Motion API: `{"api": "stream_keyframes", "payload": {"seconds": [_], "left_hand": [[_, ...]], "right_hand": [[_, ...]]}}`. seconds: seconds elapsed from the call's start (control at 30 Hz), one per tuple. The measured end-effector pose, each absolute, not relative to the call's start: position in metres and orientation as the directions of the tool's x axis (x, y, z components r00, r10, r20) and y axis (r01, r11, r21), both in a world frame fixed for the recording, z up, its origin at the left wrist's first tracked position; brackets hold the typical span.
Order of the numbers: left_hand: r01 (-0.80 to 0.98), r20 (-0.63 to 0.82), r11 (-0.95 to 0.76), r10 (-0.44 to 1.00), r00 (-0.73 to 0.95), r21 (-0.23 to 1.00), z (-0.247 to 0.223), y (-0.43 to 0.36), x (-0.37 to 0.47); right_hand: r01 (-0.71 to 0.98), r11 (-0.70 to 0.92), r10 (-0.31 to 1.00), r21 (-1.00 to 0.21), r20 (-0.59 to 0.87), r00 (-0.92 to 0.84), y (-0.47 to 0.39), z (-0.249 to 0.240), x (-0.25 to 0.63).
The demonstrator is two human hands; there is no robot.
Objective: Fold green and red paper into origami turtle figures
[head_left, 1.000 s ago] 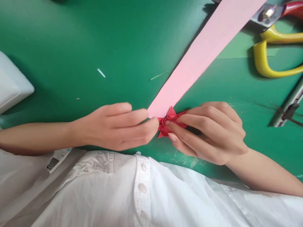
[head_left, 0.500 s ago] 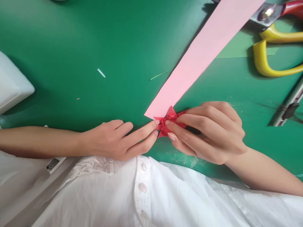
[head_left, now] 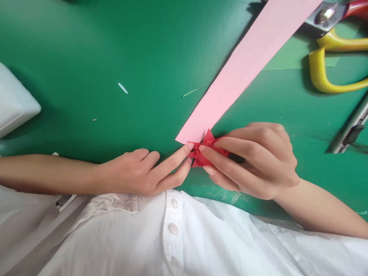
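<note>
On a green work surface (head_left: 86, 46), just above the hem of a white buttoned shirt (head_left: 172, 237), two bare hands meet over a small folded red paper piece (head_left: 207, 138). The right hand (head_left: 258, 161) pinches it between thumb and fingers, much as it did half a second ago; the grip has shifted only slightly, with the fingertips a little further across the folds. The left hand (head_left: 143, 174) has two fingers stretched out, their tips touching the piece's left edge, the rest loosely curled and gripping nothing. A second ago that hand lay higher and closed over the end of the pink strip (head_left: 244, 65); it now sits lower, and the strip's cut end shows bare.

The red piece is crisp and creased, with pointed flaps standing up at its top. It lies at the near end of the long, flat, matte pink strip, which runs diagonally to the upper right. The green surface is smooth, scuffed pale near the shirt, and dotted with thin paper slivers (head_left: 122, 88). At the upper right lie scissors with glossy yellow handles (head_left: 324, 73), and a red-handled metal tool (head_left: 336, 11) beyond. A white, rounded container corner (head_left: 14, 103) juts in at left.
</note>
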State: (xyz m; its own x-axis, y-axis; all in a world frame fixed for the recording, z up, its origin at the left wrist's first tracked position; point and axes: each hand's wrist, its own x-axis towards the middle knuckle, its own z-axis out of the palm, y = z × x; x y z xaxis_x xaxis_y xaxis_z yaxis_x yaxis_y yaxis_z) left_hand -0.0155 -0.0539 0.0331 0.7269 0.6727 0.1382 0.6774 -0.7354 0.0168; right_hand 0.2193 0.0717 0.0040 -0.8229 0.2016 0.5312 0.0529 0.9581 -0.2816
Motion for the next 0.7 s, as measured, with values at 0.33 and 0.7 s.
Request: {"api": "stream_keyframes", "payload": {"seconds": [0.33, 0.7], "left_hand": [[0.695, 0.034, -0.719, 0.694, 0.719, -0.017, 0.0403, -0.0590, -0.0109], [0.716, 0.023, -0.697, 0.716, 0.698, -0.037, 0.0404, -0.0621, -0.0081]], "right_hand": [[0.205, 0.938, 0.321, -0.281, 0.474, -0.820, 0.0614, 0.0004, 0.2116], [0.190, 0.949, 0.287, -0.251, 0.439, -0.852, 0.0663, 0.0001, 0.2124]]}}
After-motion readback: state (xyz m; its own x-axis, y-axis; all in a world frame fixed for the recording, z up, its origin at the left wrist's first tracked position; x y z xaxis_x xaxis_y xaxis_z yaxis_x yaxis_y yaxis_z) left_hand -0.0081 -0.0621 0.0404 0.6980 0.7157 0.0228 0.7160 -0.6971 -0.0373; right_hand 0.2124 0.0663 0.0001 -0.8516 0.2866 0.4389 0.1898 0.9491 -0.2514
